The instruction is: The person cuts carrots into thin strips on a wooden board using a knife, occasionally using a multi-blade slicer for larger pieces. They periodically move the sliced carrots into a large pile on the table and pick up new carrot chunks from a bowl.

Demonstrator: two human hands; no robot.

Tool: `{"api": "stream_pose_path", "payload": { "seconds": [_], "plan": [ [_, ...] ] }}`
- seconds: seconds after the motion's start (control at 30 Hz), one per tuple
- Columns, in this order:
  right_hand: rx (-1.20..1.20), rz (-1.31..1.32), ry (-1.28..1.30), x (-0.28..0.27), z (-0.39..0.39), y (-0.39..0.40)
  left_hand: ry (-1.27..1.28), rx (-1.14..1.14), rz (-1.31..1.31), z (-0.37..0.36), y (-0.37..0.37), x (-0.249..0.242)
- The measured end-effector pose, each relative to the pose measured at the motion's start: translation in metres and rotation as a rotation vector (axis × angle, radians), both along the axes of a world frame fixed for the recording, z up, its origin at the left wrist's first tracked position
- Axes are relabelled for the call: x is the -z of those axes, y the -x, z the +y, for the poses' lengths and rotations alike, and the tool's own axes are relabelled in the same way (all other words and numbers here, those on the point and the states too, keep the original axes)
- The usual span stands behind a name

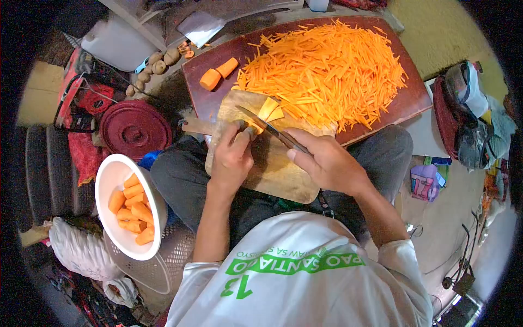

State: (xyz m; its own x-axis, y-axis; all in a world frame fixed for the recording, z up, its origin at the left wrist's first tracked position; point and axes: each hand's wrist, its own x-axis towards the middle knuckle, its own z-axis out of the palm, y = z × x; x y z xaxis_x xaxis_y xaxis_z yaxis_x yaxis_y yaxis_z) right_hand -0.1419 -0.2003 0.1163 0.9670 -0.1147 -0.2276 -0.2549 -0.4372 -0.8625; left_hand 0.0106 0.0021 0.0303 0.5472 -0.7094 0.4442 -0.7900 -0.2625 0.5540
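Note:
My right hand grips the handle of a knife, its blade pointing up and left over a wooden cutting board. With fingers bent, my left hand presses a piece of carrot against the board beside the blade; the fingers partly hide it. Flat carrot slices lie on the board just beyond the knife. Past the board, a large heap of carrot strips covers much of a dark red table top. Two peeled carrot chunks rest at its left.
A white basin of peeled carrots stands at my left, above a perforated basket. Behind it is a dark red lidded tub. Potatoes lie at the far left, near a white container. Bags sit at the right.

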Motion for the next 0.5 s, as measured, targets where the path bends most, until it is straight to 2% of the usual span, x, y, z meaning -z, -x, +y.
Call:
{"api": "stream_pose_path", "payload": {
  "seconds": [0.07,0.17,0.37,0.47,0.5],
  "plan": [
    [0.025,-0.086,-0.015,-0.006,0.004,0.003,-0.035,-0.008,0.018,0.001,0.001,0.0],
    [-0.013,-0.231,0.106,0.007,0.006,0.004,-0.002,0.023,0.014,-0.002,0.0,-0.001],
    [-0.056,-0.117,0.221,0.005,0.012,0.002,0.021,0.053,-0.035,0.0,-0.001,-0.004],
    [-0.076,-0.163,0.259,0.014,0.014,0.003,-0.008,0.071,-0.038,0.0,-0.001,-0.005],
    [-0.1,-0.073,0.282,0.02,0.013,0.0,-0.017,0.08,-0.038,0.0,-0.001,-0.005]
  ]
}}
